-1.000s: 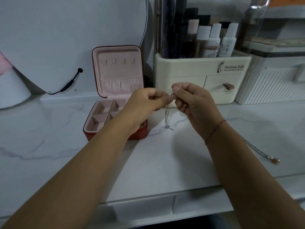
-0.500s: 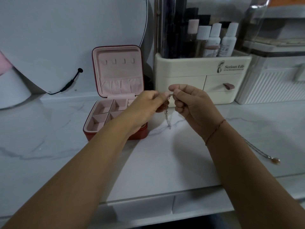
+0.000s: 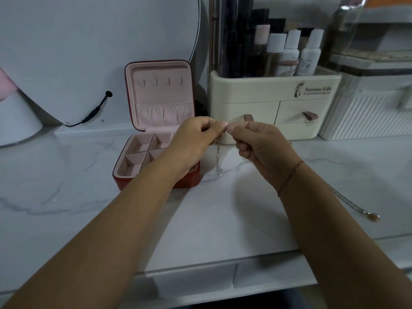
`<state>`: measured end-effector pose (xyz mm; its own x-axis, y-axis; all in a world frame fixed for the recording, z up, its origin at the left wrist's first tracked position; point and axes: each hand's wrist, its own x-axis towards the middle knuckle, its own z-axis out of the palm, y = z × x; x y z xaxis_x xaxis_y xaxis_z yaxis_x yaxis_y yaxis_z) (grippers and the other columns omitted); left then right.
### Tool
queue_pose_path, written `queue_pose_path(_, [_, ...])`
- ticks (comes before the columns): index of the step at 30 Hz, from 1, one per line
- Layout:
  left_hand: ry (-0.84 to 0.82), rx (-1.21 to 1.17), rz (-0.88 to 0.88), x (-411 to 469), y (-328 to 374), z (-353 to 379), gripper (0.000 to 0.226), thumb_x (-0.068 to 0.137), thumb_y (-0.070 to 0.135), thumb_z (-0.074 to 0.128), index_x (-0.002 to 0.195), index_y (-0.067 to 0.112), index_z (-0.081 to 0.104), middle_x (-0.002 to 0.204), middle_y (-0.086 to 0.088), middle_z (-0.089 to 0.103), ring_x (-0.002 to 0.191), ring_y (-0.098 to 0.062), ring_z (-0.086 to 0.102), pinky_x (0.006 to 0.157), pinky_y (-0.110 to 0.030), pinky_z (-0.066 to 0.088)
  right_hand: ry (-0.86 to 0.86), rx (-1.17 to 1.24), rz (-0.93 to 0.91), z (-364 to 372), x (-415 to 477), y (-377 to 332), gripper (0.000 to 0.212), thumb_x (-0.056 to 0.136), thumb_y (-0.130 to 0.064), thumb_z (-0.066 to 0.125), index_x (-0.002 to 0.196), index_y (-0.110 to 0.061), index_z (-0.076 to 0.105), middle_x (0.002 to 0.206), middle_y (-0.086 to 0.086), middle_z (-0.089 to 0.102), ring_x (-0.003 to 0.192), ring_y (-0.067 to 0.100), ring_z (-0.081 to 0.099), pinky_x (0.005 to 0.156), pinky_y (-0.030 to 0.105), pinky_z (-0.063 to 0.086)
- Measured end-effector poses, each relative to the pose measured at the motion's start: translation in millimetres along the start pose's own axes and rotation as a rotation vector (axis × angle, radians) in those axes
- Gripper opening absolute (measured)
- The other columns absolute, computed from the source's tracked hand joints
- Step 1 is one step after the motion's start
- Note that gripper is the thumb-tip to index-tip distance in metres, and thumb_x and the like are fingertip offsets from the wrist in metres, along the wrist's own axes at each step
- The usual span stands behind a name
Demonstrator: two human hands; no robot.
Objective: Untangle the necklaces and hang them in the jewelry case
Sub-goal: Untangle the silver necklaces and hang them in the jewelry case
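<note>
A thin silver necklace (image 3: 218, 160) hangs between my two hands above the marble counter, its lower end near the surface. My left hand (image 3: 196, 139) and my right hand (image 3: 256, 146) pinch its top end together, fingertips almost touching. The red jewelry case (image 3: 156, 181) stands open just left of my left hand, with pink compartments below and a row of small hooks (image 3: 161, 81) in its upright lid. A second necklace (image 3: 354, 205) with a rose pendant lies on the counter to the right, partly hidden behind my right forearm.
A cream cosmetics organizer (image 3: 274, 101) with bottles and two drawers stands behind my hands. A white ribbed box (image 3: 367, 117) sits at the right. A round mirror (image 3: 89, 52) with a black cable leans at the back left. The counter's front edge (image 3: 223, 262) runs below my forearms.
My hands have drawn closer so the fingertips nearly meet at the necklace's top. The hanging chain has shifted slightly, its end swinging.
</note>
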<state>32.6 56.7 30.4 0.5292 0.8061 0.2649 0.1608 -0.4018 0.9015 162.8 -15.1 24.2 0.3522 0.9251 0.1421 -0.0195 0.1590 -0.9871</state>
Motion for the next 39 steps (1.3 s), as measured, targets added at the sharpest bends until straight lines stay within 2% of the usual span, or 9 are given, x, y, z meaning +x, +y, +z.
queue_pose_path(4, [-0.008,0.014,0.006,-0.5,0.8,1.5,0.030,0.093,0.033,0.059,0.093,0.005,0.069,0.098,-0.026,0.066,0.091,-0.037,0.061,0.092,-0.046,0.048,0.008,-0.019,0.057,2.8,2.0,0.4,0.026,0.090,-0.009,0.058,0.064,-0.011,0.054,0.064,0.008,0.042,0.055,0.012,0.034,0.051,0.022,0.027])
queue_pose_path(6, [-0.013,0.026,0.004,-0.7,0.0,3.3,0.032,0.093,0.034,0.058,0.094,0.004,0.068,0.098,-0.025,0.066,0.097,-0.039,0.060,0.093,-0.047,0.048,-0.019,-0.013,0.082,3.0,1.5,1.3,0.028,0.090,-0.011,0.058,0.062,-0.011,0.056,0.063,0.007,0.047,0.056,0.012,0.039,0.052,0.022,0.031])
queue_pose_path(12, [-0.026,0.089,0.001,-3.8,-0.9,7.2,0.032,0.096,0.035,0.054,0.094,0.005,0.068,0.095,-0.016,0.068,0.096,-0.030,0.062,0.093,-0.044,0.049,0.001,-0.057,0.108,4.0,-0.3,1.5,0.029,0.089,-0.012,0.060,0.061,-0.008,0.059,0.059,0.004,0.052,0.056,0.012,0.042,0.054,0.021,0.036])
queue_pose_path(16, [-0.024,0.108,0.013,-1.9,0.0,6.8,0.032,0.095,0.036,0.055,0.094,0.006,0.068,0.095,-0.016,0.069,0.095,-0.031,0.062,0.092,-0.046,0.050,0.088,-0.098,0.028,4.8,1.4,2.5,0.022,0.088,-0.010,0.062,0.067,-0.006,0.059,0.057,0.004,0.051,0.053,0.010,0.041,0.052,0.018,0.036])
queue_pose_path(19, [-0.044,0.077,0.014,1.1,-1.1,1.4,0.028,0.093,0.034,0.058,0.093,0.010,0.070,0.096,-0.017,0.069,0.094,-0.032,0.063,0.093,-0.045,0.050,0.097,-0.035,-0.021,3.9,0.9,0.2,0.016,0.087,-0.002,0.060,0.071,-0.003,0.061,0.055,0.002,0.051,0.049,0.008,0.041,0.048,0.015,0.036])
queue_pose_path(23, [-0.105,0.065,0.011,-0.1,-2.5,-0.4,0.014,0.093,0.030,0.060,0.089,0.019,0.069,0.090,-0.004,0.069,0.086,-0.014,0.061,0.091,-0.036,0.050,0.106,0.038,-0.055,1.3,-0.4,-3.3,0.018,0.085,0.006,0.057,0.073,-0.006,0.061,0.057,0.005,0.051,0.048,0.009,0.042,0.047,0.015,0.038])
queue_pose_path(31, [-0.088,-0.033,-0.038,0.5,-0.2,2.0,0.030,0.098,0.026,0.050,0.102,0.002,0.066,0.090,-0.006,0.069,0.083,-0.011,0.063,0.085,-0.026,0.051,0.056,-0.020,-0.006,2.6,-0.1,-1.6,0.019,0.087,0.004,0.054,0.075,-0.010,0.059,0.055,-0.001,0.046,0.051,0.009,0.038,0.052,0.019,0.035])
queue_pose_path(34, [-0.110,-0.098,-0.056,-0.4,-0.2,2.7,0.030,0.099,0.027,0.049,0.102,0.003,0.066,0.087,-0.004,0.069,0.081,-0.007,0.064,0.084,-0.024,0.052,0.088,-0.055,0.000,3.1,-1.2,-2.8,0.019,0.087,0.004,0.053,0.079,-0.009,0.064,0.053,-0.003,0.047,0.052,0.009,0.037,0.053,0.019,0.034])
queue_pose_path(39, [-0.108,-0.194,-0.042,-0.4,-0.7,0.2,0.021,0.096,0.023,0.054,0.094,0.007,0.068,0.086,-0.001,0.071,0.080,-0.005,0.066,0.083,-0.023,0.052,0.061,0.114,-0.007,0.6,-1.0,-4.6,0.016,0.089,0.004,0.053,0.085,-0.005,0.065,0.061,0.004,0.050,0.054,0.008,0.041,0.052,0.015,0.036])
